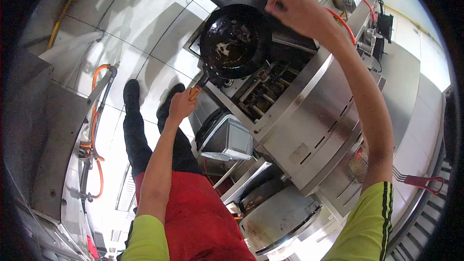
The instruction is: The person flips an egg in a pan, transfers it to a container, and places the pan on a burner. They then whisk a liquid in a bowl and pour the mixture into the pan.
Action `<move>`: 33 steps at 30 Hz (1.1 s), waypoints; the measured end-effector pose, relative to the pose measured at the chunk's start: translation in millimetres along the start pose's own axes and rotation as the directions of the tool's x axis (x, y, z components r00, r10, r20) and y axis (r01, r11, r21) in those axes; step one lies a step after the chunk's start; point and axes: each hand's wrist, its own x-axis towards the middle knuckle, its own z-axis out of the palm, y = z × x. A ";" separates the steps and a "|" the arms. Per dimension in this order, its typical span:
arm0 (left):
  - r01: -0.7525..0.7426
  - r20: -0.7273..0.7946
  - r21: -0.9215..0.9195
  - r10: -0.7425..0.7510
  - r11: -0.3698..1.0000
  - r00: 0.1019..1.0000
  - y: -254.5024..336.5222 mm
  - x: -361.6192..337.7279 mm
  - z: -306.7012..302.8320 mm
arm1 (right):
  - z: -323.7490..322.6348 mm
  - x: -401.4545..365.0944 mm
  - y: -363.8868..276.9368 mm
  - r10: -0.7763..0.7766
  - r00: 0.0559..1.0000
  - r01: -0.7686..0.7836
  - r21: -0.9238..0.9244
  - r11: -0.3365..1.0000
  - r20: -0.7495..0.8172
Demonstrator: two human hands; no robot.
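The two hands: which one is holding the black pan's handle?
The left hand. It's wrapped around the wooden handle of the black pan. The right hand is up on the other side, away from that handle.

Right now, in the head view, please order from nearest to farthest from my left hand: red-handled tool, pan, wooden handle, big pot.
1. Wooden handle, in the left hand
2. Pan, just above
3. Big pot, lower middle
4. Red-handled tool, far right
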 end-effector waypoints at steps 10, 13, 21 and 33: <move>0.112 -0.024 -0.092 -0.115 0.989 0.993 -22.9 -34.1 -35.1 | 4.7 67.7 103.5 0.212 0.917 -0.184 0.115 0.976 -0.337; 0.093 -0.121 -0.077 -0.102 0.993 0.987 -0.7 -57.0 -57.4 | 2.6 80.5 81.9 0.304 0.938 -0.250 0.279 0.927 -0.168; 0.173 -0.155 -0.167 -0.199 0.971 0.968 4.1 -123.5 -75.2 | 26.9 90.7 60.3 0.158 0.926 -0.192 -0.066 0.979 -0.344; 0.372 -0.230 -0.232 -0.422 0.899 0.877 9.0 -215.3 -87.7 | 31.3 71.4 3.4 0.106 0.985 -0.095 0.085 0.992 -0.134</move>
